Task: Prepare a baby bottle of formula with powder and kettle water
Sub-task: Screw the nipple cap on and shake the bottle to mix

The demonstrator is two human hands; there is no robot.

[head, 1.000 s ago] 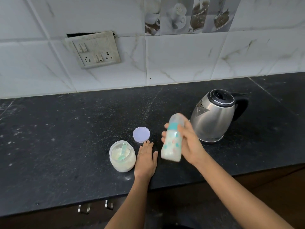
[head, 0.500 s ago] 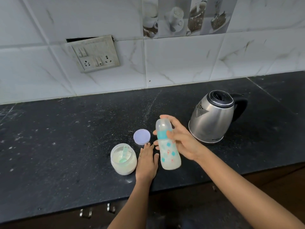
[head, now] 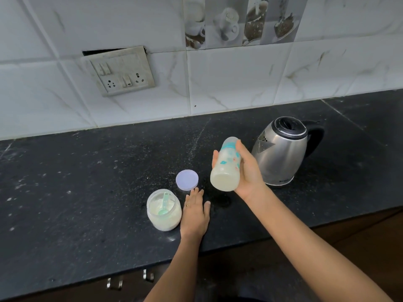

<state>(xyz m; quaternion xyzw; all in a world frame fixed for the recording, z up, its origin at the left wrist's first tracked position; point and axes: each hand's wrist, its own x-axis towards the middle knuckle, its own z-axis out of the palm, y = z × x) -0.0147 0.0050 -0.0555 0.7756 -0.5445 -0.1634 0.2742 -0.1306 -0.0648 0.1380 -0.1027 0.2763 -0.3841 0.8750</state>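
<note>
— Where's the bottle (head: 226, 168)?
— Just right of centre, tilted, lifted off the counter (head: 87, 182), milky inside. The right hand (head: 248, 173) has fingers and thumb wrapped round it.
— And the left hand (head: 195, 212)?
— Flat on the counter beside the open powder jar (head: 163, 212), fingers straight, holding nothing. The kettle (head: 281, 151) stands right of the bottle.

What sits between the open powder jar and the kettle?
Head view: the left hand lies flat on the counter beside the jar, the lilac lid just beyond it, then the right hand holds the bottle tilted before the kettle.
</note>
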